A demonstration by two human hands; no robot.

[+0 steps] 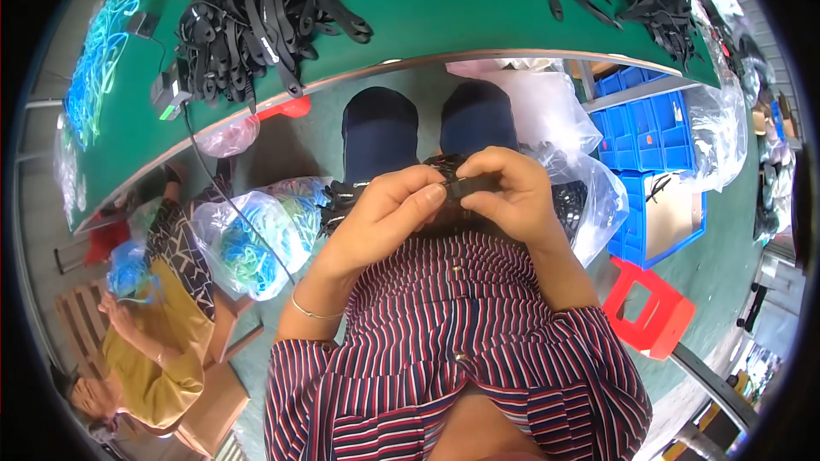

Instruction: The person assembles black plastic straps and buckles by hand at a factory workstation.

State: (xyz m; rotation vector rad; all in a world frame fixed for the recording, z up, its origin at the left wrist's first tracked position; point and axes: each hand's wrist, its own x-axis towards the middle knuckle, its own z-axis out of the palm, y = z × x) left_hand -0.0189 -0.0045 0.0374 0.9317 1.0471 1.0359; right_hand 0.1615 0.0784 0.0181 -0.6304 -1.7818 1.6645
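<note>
In front of my waist, both hands are close together over my lap. My left hand (395,210) is closed, thumb and forefinger pinching one end of a small black strap piece (455,189). My right hand (512,192) grips the other end between thumb and bent fingers. Its exact shape is partly hidden by the fingertips. Beside my left wrist, more black straps (339,199) lie at my lap. On the green table (393,13) ahead is a large heap of black straps with looped ends (252,30).
More black straps (653,0) lie at the table's far right. Blue and green cords (101,60) hang at its left. Blue crates (645,132) and a red stool (651,309) stand to my right. At left, a bag of cords (256,243) lies near a seated co-worker (162,341).
</note>
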